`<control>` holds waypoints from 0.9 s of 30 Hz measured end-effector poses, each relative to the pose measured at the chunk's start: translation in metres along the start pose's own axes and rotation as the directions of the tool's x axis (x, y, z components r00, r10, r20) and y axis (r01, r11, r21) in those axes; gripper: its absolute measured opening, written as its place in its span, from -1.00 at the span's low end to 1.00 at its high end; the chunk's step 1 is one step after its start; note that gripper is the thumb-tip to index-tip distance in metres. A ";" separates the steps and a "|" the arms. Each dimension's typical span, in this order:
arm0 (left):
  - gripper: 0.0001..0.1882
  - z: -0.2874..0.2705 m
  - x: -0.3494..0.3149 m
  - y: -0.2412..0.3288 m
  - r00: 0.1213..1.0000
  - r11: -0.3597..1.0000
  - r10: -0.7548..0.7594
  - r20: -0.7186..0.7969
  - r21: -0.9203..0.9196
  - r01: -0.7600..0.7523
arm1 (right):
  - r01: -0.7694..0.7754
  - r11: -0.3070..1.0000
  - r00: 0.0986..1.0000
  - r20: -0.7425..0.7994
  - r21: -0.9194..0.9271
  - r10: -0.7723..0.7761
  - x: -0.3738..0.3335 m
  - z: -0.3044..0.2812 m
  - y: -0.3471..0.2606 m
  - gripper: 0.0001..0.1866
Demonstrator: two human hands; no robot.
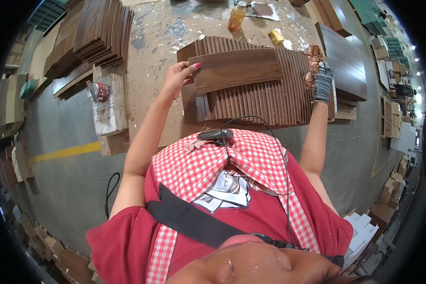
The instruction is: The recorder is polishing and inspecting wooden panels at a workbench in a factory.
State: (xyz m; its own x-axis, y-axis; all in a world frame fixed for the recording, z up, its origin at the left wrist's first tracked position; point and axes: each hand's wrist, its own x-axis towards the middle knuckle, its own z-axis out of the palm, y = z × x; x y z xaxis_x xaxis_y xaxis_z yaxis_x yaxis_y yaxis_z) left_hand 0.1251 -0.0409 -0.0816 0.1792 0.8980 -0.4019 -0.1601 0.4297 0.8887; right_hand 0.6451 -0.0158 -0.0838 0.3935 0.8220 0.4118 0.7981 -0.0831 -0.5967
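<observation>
My bare left hand [179, 77] pinches the left end of a brown wooden board [239, 70] between thumb and fingers. The board lies tilted across a row of thin brown slats [255, 105], which stand on edge side by side on the table. At the right end of that row my gloved right hand [323, 80], in a grey striped glove, grips a crumpled brown-stained rag [313, 59]. The rag is apart from the board that my left hand holds.
Stacked brown boards [106, 33] stand at the far left. A red can [97, 92] sits on a pale block [110, 113] at the left. A bottle of amber liquid [237, 17] and a yellow sponge-like block [276, 36] are at the back. Dark panels [343, 64] lie to the right.
</observation>
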 end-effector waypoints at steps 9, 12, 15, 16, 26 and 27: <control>-0.76 -0.015 0.016 -0.023 0.985 0.976 -0.172 -0.025 -0.142 0.167 | -0.466 0.738 0.884 0.220 0.489 0.412 -0.033 -0.003 -0.045 -0.63; -0.63 -0.029 0.016 -0.049 0.960 0.950 0.226 -0.165 0.256 -0.180 | -0.588 0.447 0.775 0.312 0.674 0.549 -0.024 0.005 -0.002 -0.63; -0.47 -0.001 -0.020 -0.025 0.664 0.139 0.717 0.209 0.892 -0.431 | -0.637 0.387 0.702 0.294 0.667 0.648 -0.022 -0.006 -0.021 -0.64; -0.32 0.004 -0.026 -0.028 0.743 0.279 0.639 0.198 0.841 -0.464 | -0.628 0.240 0.639 0.315 0.740 0.701 -0.020 -0.009 -0.027 -0.64; -0.65 0.005 -0.014 -0.027 0.359 -0.154 0.763 0.537 0.691 -0.706 | -0.494 0.004 0.681 0.384 0.869 0.624 -0.017 -0.006 -0.019 -0.62; -0.65 0.007 -0.017 -0.017 0.360 -0.155 0.763 0.537 0.692 -0.705 | -0.495 0.003 0.681 0.385 0.869 0.623 -0.014 -0.008 -0.021 -0.62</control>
State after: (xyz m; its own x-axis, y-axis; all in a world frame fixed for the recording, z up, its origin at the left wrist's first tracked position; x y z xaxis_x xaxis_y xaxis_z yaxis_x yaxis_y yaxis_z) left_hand 0.1312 -0.0643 -0.0881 0.4635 0.5997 0.6523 0.5700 -0.7654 0.2987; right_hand 0.6261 -0.0300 -0.0714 0.5895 0.7248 -0.3566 -0.5884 0.0829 -0.8043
